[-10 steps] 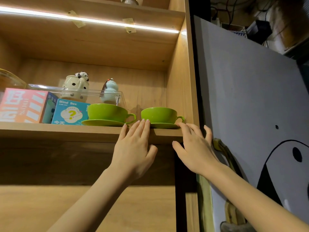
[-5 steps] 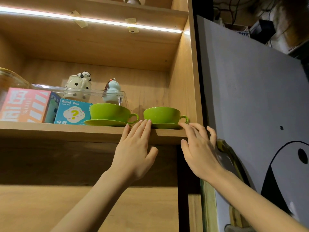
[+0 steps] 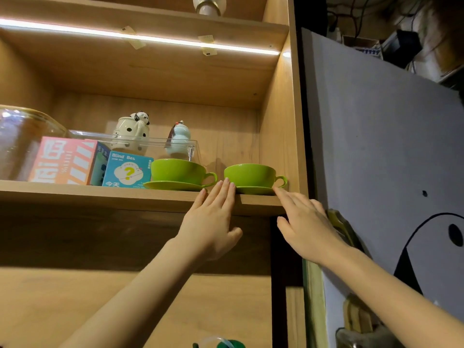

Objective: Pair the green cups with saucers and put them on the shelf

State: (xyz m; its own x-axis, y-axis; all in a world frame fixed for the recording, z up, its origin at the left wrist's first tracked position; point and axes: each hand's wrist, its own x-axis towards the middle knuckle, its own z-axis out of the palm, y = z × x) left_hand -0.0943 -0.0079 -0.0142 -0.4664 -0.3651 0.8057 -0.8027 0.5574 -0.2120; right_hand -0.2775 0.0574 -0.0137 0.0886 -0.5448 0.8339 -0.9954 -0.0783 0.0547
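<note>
Both hands flat and holding nothing, left hand point(image 3: 213, 222) at the shelf point(image 3: 100, 197) front edge between left cup point(image 3: 178, 170) on saucer point(image 3: 173, 185) and right cup point(image 3: 248, 175) on saucer point(image 3: 254, 190), right hand point(image 3: 306, 227) fingertip at that saucer's rim near the shelf's right end; placing seemingly done, next likely just withdrawing.

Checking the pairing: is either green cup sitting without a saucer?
No, the left cup and right cup each sit on a green saucer.

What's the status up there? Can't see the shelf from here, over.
Left hand and right hand open, fingertips at shelf edge. Both green cups on saucers, shelved. Nothing blocking.
</note>
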